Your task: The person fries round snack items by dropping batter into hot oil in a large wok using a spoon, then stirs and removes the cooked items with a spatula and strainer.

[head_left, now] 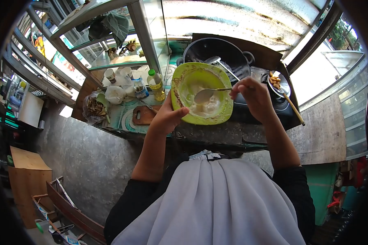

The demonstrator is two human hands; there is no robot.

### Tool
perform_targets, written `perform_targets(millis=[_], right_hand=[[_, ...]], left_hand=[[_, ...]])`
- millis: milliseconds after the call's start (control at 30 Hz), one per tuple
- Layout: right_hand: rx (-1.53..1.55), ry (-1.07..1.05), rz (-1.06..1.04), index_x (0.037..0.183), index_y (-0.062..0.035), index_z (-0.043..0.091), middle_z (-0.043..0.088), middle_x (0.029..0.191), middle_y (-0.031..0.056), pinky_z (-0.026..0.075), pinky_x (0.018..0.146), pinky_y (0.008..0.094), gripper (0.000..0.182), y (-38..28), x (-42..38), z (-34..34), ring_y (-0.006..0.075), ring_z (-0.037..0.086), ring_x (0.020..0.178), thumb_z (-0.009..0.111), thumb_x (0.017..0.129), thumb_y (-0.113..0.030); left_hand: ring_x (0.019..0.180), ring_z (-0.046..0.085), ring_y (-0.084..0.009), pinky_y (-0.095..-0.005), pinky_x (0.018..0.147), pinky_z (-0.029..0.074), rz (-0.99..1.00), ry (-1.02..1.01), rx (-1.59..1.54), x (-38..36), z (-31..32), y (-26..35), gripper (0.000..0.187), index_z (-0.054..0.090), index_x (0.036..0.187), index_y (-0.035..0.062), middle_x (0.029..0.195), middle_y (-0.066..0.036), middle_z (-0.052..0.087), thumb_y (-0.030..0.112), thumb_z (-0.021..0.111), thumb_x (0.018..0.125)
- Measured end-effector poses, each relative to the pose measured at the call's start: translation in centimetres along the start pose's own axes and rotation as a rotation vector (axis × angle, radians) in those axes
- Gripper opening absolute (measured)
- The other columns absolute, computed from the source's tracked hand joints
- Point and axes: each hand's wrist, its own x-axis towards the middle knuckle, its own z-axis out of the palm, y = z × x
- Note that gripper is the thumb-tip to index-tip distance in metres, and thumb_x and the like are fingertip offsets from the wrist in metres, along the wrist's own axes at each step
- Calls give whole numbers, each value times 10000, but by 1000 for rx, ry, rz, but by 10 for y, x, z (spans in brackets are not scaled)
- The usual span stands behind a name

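My left hand (168,116) grips the left edge of a yellow-green bowl (184,75), thumb over the rim. The bowl is tilted toward me, and pale, creamy batter (206,109) lies in its bottom, with smears on the rim. In my right hand (251,96) is the handle of a metal spoon (204,95); the spoon's head rests in the batter. Behind the bowl stands a large dark wok (216,47) with a metal utensil (229,69) leaning in it. To the right, a strainer (283,85) with a wooden handle holds browned fried pieces (275,80).
On the counter's left are a bottle (155,85) of yellow liquid with a green cap, a wooden cutting board (144,115), cups (110,75) and a plastic bag (96,107). A glass display case (145,36) rises at the back left. Below my right hand is a dark stove (249,109).
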Motion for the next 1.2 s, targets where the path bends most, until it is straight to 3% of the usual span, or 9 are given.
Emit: perform_targets(millis=[67, 267, 400, 500, 600, 767, 867, 967, 1200], right_hand=[[-306, -139, -300, 904, 1, 596, 665, 780, 71, 503, 645, 250, 130, -6, 4, -9, 130, 645, 682, 514, 938, -93], [-173, 16, -8, 899, 0, 608, 672, 812, 71, 494, 641, 246, 105, 3, 11, -14, 108, 623, 685, 524, 916, -61], [68, 82, 101, 910, -4, 583, 644, 780, 66, 476, 588, 228, 183, 37, 5, -20, 96, 579, 623, 502, 962, -160], [294, 46, 289, 948, -14, 569, 624, 769, 60, 465, 556, 224, 228, 45, 1, -20, 92, 574, 622, 491, 976, -227], [279, -73, 477, 978, -17, 552, 616, 770, 60, 468, 545, 217, 243, 40, 2, -17, 89, 584, 642, 492, 976, -252], [335, 103, 311, 975, -13, 564, 610, 744, 46, 479, 549, 223, 171, 22, 6, -5, 105, 594, 609, 504, 965, -173], [-284, 6, -42, 935, -14, 600, 628, 728, 59, 472, 560, 240, 119, 9, 3, -2, 112, 596, 607, 534, 933, -113], [-243, 70, -89, 892, -15, 623, 649, 736, 67, 467, 571, 254, 87, 3, 0, -1, 119, 594, 602, 552, 900, -65], [-289, 5, -184, 877, -25, 630, 645, 739, 59, 468, 574, 263, 97, -12, -12, -8, 131, 591, 591, 544, 900, -64]], left_hand=[[1189, 472, -206, -323, 962, 425, -11, -13, -8, -1, -3, 2, 1033, 195, 1427, 25, 1330, -122, 425, 303, 839, 668], [1195, 475, -223, -328, 961, 426, -33, -81, -3, -3, -1, 6, 1025, 199, 1431, 32, 1335, -128, 421, 297, 835, 673], [1189, 488, -239, -349, 959, 442, -72, -70, -83, -3, -5, 1, 1009, 173, 1438, 41, 1337, -138, 418, 249, 820, 693], [1186, 494, -244, -363, 955, 455, -93, -43, -98, -4, -7, -1, 986, 156, 1442, 51, 1333, -144, 420, 213, 802, 714], [1184, 495, -243, -366, 954, 459, -99, -55, -87, 0, -5, -2, 964, 154, 1442, 56, 1328, -147, 422, 196, 787, 729], [1186, 490, -235, -357, 950, 459, -112, -60, -83, 1, -2, -5, 962, 158, 1439, 46, 1332, -147, 414, 208, 788, 730], [1189, 482, -230, -345, 960, 445, -93, -58, -40, 1, -5, -6, 983, 161, 1438, 39, 1339, -145, 407, 233, 800, 716], [1191, 476, -229, -333, 973, 428, -71, -82, -11, 3, -10, -8, 1006, 164, 1438, 33, 1339, -141, 409, 260, 811, 701], [1205, 464, -221, -331, 996, 400, -51, -61, -28, -3, -8, 2, 1036, 166, 1436, 15, 1337, -137, 418, 293, 823, 684]])
